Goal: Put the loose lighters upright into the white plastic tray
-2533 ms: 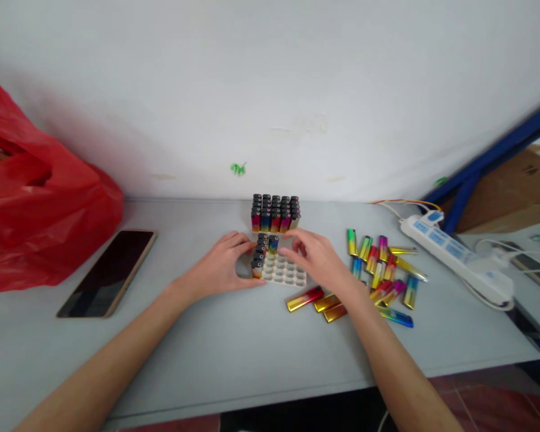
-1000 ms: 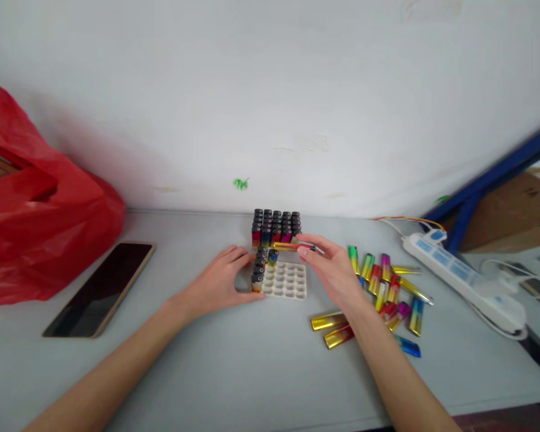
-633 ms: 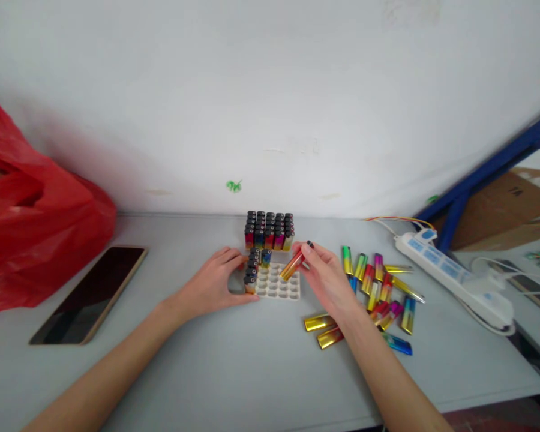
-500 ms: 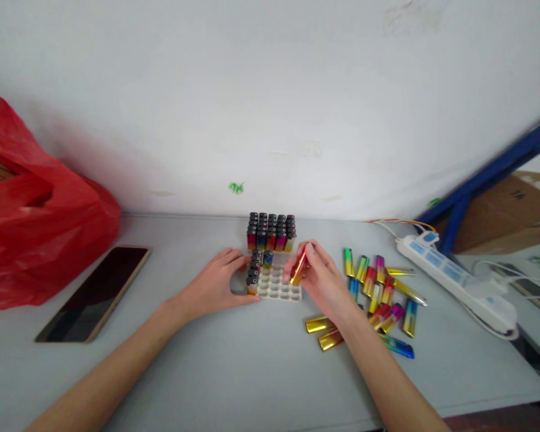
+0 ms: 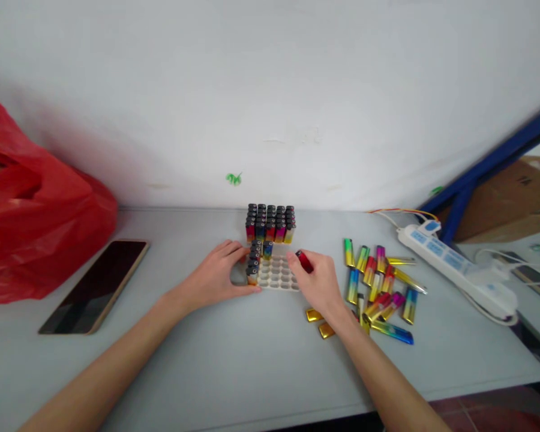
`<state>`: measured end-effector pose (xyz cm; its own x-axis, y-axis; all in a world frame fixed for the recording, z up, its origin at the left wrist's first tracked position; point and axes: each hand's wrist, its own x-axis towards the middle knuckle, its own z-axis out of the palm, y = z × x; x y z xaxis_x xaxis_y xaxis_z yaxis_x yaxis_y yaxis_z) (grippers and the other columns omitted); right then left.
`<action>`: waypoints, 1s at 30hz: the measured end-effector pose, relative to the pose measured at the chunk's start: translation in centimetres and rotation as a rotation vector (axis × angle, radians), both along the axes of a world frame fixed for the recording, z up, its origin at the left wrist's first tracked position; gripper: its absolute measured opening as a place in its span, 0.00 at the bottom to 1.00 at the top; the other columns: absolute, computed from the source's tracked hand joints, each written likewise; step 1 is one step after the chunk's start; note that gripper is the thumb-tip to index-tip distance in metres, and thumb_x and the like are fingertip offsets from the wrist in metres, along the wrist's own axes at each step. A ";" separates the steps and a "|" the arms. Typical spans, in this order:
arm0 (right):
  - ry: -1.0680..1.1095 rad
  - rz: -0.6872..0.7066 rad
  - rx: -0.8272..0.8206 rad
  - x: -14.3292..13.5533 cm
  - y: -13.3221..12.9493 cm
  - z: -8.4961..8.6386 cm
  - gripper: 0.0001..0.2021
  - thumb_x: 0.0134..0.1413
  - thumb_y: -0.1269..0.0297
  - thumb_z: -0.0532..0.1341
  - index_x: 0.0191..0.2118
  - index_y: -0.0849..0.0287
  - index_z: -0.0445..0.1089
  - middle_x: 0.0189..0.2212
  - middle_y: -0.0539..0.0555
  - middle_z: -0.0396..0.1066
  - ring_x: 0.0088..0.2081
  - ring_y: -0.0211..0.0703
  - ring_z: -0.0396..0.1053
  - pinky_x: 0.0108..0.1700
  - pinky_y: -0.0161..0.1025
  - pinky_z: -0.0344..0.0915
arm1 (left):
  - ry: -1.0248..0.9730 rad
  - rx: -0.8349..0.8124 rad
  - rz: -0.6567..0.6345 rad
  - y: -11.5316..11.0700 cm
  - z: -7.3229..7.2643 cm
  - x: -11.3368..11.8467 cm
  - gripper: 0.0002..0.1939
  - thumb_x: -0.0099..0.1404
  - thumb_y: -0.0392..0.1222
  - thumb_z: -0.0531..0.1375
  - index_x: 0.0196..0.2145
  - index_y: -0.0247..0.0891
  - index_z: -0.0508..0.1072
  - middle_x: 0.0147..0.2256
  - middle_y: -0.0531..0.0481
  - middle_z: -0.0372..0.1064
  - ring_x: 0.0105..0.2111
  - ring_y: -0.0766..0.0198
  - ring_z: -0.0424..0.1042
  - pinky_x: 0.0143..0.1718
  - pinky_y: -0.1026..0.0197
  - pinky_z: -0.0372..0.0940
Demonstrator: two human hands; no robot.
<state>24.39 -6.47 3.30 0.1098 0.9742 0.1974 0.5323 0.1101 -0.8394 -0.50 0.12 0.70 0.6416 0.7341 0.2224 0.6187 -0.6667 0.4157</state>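
A white tray (image 5: pixel 279 278) with rows of holes lies on the grey table. Several black-topped lighters (image 5: pixel 254 264) stand in its left column, with a blue one (image 5: pixel 267 249) beside them. My left hand (image 5: pixel 225 270) rests at the tray's left side, thumb along the front corner and fingers apart. Over the tray's right side, my right hand (image 5: pixel 315 276) grips a red lighter (image 5: pixel 303 261), tilted, its lower part hidden by the fingers. Behind the tray stands a block of upright lighters (image 5: pixel 270 223).
Loose metallic lighters (image 5: pixel 375 288) lie to the right, some near my right forearm. Farther right is a white power strip (image 5: pixel 456 270) with cables. A phone (image 5: pixel 96 287) and a red bag (image 5: pixel 45 210) are at the left; a wall (image 5: pixel 270 102) rises behind.
My right hand has turned the red lighter, so its gold end no longer shows and its red part points up-left. My left hand stays beside the tray. The whole view has shifted slightly.
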 end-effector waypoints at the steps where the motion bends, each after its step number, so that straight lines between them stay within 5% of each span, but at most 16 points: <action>1: -0.004 0.005 0.007 0.0 -0.1 0.1 0.24 0.64 0.48 0.57 0.20 0.52 0.53 0.17 0.44 0.51 0.23 0.35 0.50 0.27 0.38 0.46 | 0.003 0.001 -0.002 0.0 0.1 0.0 0.33 0.58 0.69 0.72 0.47 0.37 0.77 0.44 0.41 0.75 0.47 0.43 0.75 0.54 0.43 0.72; 5: -0.008 0.017 0.020 0.0 -0.2 0.2 0.20 0.64 0.53 0.57 0.23 0.52 0.55 0.18 0.44 0.54 0.23 0.36 0.51 0.28 0.37 0.48 | 0.012 -0.005 -0.003 -0.2 0.3 0.0 0.31 0.59 0.68 0.72 0.46 0.38 0.77 0.44 0.42 0.75 0.47 0.44 0.74 0.54 0.44 0.72; 12: -0.044 0.017 0.024 0.2 -0.1 0.0 0.28 0.69 0.44 0.58 0.21 0.52 0.53 0.16 0.44 0.54 0.22 0.36 0.50 0.28 0.38 0.49 | -0.013 -0.008 0.006 0.0 0.1 0.1 0.32 0.59 0.69 0.71 0.46 0.39 0.77 0.45 0.42 0.75 0.47 0.45 0.75 0.54 0.45 0.71; 19: -0.099 0.018 0.023 0.3 0.0 -0.5 0.19 0.63 0.57 0.58 0.22 0.52 0.55 0.16 0.44 0.57 0.21 0.36 0.52 0.28 0.38 0.49 | -0.026 -0.018 0.013 0.0 0.4 0.2 0.31 0.57 0.71 0.71 0.41 0.40 0.77 0.42 0.43 0.75 0.44 0.45 0.75 0.51 0.44 0.72; 23: -0.063 0.051 0.019 0.3 -0.2 -0.4 0.18 0.70 0.52 0.57 0.27 0.52 0.58 0.18 0.43 0.60 0.21 0.38 0.56 0.28 0.38 0.52 | -0.009 -0.013 0.011 0.0 0.3 0.2 0.31 0.58 0.69 0.72 0.43 0.40 0.77 0.42 0.43 0.75 0.45 0.45 0.75 0.51 0.45 0.72; 30: -0.080 0.210 0.145 0.7 -0.2 0.2 0.15 0.77 0.50 0.54 0.43 0.53 0.70 0.38 0.55 0.75 0.40 0.47 0.73 0.44 0.41 0.68 | -0.016 -0.042 0.013 -0.3 0.7 0.3 0.31 0.58 0.68 0.72 0.46 0.40 0.77 0.46 0.42 0.76 0.49 0.44 0.75 0.56 0.45 0.71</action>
